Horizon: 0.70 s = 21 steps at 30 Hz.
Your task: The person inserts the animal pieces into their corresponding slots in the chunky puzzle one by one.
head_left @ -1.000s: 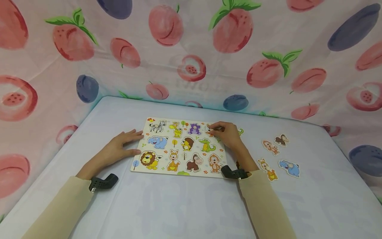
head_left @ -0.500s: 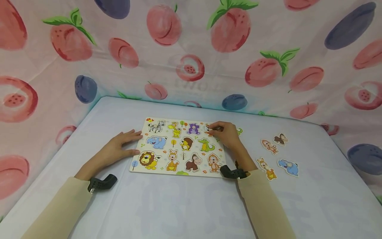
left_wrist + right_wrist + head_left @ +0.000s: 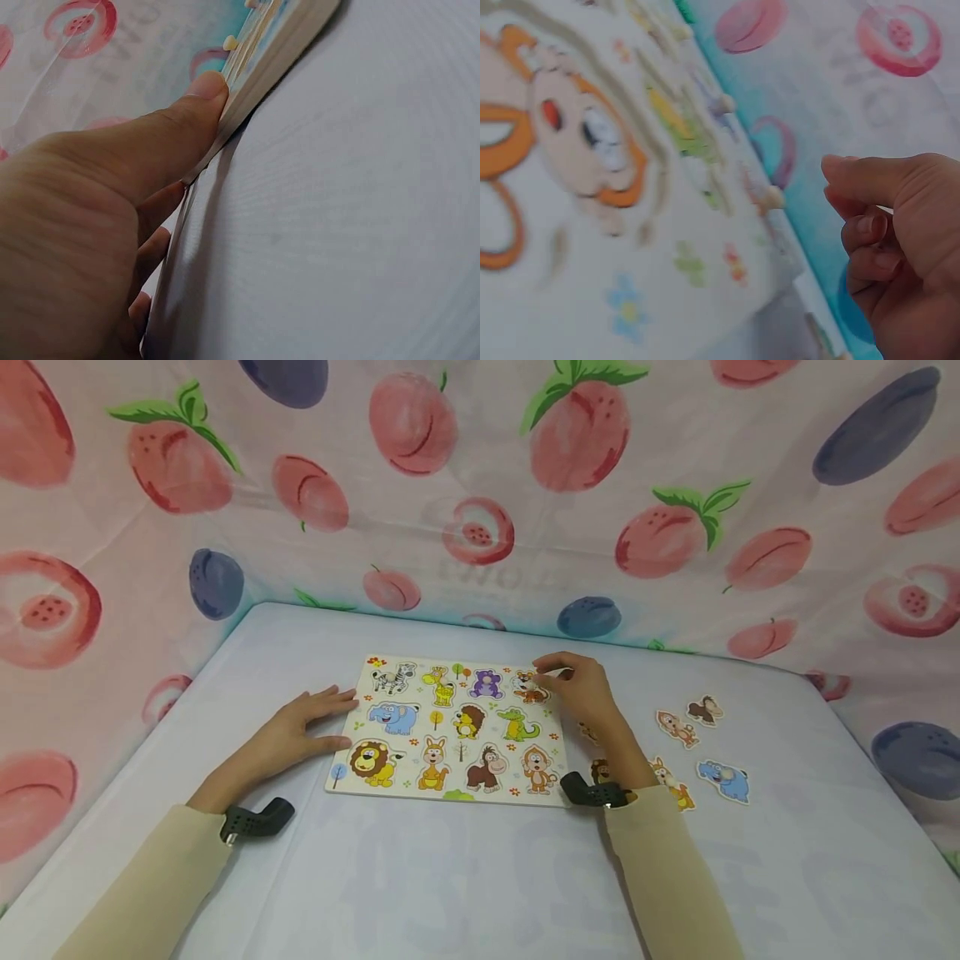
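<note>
A wooden animal puzzle board point(image 3: 461, 752) lies flat on the table. My left hand point(image 3: 303, 727) rests at its left edge with fairly straight fingers; in the left wrist view the thumb point(image 3: 191, 112) presses the board's rim. My right hand point(image 3: 585, 689) hovers at the board's upper right corner, beside the tiger piece point(image 3: 531, 689), which sits in its recess. Its thumb and forefinger are close together with nothing between them, the other fingers loosely curled. Knobbed zebra point(image 3: 393, 679), giraffe point(image 3: 440, 687) and bear point(image 3: 486, 684) pieces share the top row.
Right of the board lie loose pieces: monkey point(image 3: 678, 728), gorilla point(image 3: 705, 710), elephant point(image 3: 723, 781) and kangaroo point(image 3: 682, 795). A lion piece point(image 3: 600, 771) shows partly behind the right forearm. A fruit-print cloth point(image 3: 480, 460) stands behind the white table point(image 3: 435, 885).
My right hand has let go of the tiger piece and drawn slightly right, uncovering it. The forearm now partly covers the kangaroo piece. My left hand has stayed put.
</note>
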Available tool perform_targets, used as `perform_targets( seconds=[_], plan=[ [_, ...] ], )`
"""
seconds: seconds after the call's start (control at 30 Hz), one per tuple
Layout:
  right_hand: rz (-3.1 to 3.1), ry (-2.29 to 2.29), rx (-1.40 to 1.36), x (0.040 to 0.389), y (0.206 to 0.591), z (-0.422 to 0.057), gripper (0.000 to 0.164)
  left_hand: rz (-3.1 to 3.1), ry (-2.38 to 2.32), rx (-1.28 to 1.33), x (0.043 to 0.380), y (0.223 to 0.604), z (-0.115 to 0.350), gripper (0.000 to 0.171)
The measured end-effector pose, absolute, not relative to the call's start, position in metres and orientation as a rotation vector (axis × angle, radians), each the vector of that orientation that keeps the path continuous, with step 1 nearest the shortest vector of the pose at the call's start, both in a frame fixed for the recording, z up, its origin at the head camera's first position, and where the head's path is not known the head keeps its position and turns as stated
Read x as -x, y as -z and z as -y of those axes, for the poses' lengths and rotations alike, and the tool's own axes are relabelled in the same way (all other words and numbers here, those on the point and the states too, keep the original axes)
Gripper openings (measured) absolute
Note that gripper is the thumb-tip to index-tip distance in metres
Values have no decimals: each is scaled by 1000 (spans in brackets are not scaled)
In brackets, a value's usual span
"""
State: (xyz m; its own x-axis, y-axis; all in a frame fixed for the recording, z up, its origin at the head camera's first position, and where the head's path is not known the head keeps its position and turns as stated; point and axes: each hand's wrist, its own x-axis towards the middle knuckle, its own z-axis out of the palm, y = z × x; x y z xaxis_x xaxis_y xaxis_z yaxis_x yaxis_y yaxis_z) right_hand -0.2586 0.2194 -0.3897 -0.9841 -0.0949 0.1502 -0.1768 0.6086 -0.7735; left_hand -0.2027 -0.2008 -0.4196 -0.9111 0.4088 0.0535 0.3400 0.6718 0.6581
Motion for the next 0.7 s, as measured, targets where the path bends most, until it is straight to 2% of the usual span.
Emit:
perform_targets(
  seconds=[0.47, 0.7],
  plan=[
    [2646, -1364, -232, 256, 369, -249, 37, -2757, -1087, -612, 202, 417, 202, 68],
    [2646, -1358, -230, 252, 364, -261, 37, -2764, -1096, -661, 203, 416, 202, 66]
  ],
)
